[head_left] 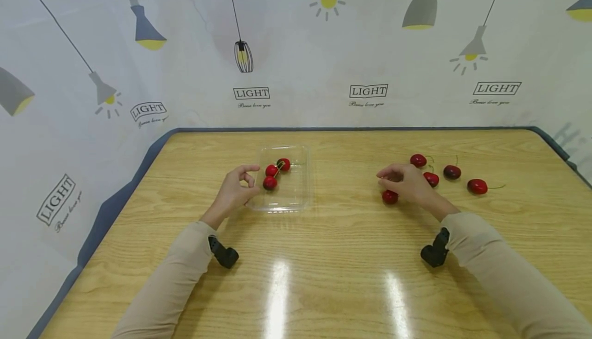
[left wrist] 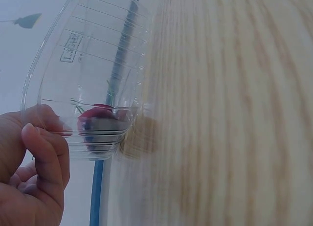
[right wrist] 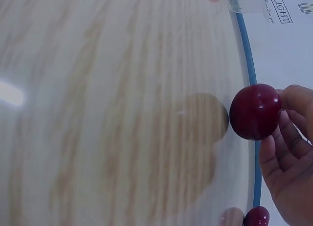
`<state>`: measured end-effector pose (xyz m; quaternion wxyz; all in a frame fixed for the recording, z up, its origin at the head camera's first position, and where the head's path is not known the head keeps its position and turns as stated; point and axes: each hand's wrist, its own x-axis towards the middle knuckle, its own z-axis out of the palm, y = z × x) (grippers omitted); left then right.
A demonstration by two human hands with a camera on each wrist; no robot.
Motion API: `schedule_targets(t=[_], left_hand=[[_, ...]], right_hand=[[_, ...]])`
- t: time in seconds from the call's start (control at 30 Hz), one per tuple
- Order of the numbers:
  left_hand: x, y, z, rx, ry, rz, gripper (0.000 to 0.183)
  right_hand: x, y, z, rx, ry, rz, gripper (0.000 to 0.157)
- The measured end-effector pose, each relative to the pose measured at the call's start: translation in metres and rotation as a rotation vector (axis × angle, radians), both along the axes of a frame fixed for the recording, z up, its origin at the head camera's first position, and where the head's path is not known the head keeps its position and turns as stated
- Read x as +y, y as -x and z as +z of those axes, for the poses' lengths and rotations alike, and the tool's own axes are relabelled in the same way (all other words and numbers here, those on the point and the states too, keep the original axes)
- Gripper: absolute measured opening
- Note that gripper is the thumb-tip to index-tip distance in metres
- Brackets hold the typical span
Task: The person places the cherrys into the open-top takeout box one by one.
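Observation:
My left hand (head_left: 238,187) is at the near-left side of a clear plastic container (head_left: 296,203), its thumb and a finger holding the rim. In the left wrist view, one finger shows through the plastic. Inside the container, three red cherries (head_left: 270,183) lie together toward the left, with green stems. Over on the right, my right hand (head_left: 409,185) bends down over a dark red cherry (right wrist: 256,112). Thumb and forefinger come together at the top of this cherry, which sits at the tabletop; its stem is hidden by the fingers.
Several loose cherries with stems lie behind and beside my right hand, among them one cherry (head_left: 452,172) and another cherry (head_left: 477,186) farther right. The wooden table (head_left: 333,257) has a blue-grey edge, and a lamp-patterned cloth (head_left: 305,56) stands behind it.

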<state>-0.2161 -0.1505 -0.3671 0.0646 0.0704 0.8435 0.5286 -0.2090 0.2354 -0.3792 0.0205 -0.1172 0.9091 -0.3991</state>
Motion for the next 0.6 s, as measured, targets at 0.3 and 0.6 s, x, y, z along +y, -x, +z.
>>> schedule_targets(t=[0.3,0.6], left_hand=[[0.0001,-0.0004,0.0002,-0.003,-0.006,0.004,0.051],[-0.0005,-0.0008,0.0001,0.006,-0.01,-0.008,0.05]], right_hand=[[-0.0017,-0.0008,0.0029,0.016,0.005,0.003,0.024],[-0.0044,-0.0013,0.0057,0.015,0.019,0.006,0.023]])
